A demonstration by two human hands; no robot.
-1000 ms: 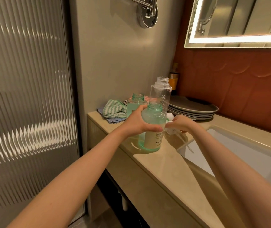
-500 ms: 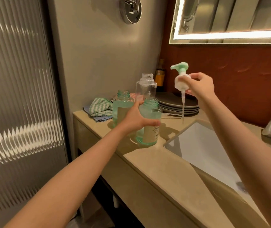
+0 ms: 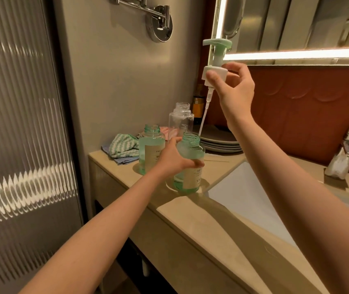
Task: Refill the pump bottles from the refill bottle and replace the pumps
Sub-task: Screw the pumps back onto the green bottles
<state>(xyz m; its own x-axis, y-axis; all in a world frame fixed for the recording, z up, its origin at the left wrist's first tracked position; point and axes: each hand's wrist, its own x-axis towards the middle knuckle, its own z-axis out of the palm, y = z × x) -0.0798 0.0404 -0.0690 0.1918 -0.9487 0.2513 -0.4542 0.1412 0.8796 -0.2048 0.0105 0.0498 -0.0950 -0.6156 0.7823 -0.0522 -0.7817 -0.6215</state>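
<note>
While my left hand (image 3: pixel 172 159) gripped the near pump bottle (image 3: pixel 190 172) standing on the counter (image 3: pixel 190 211), my right hand (image 3: pixel 234 92) pinched the pump (image 3: pixel 217 57) by its collar at twelve o'clock above; its slanted dip tube (image 3: pixel 204 115) could have missed the neck and dripped.

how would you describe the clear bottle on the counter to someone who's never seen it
Find the beige counter left of the sink. Three open bottles stand there beside stacked grey plates. The clear bottle is the rearmost, colourless and seemingly empty; the green bottles in front hold liquid.
</note>
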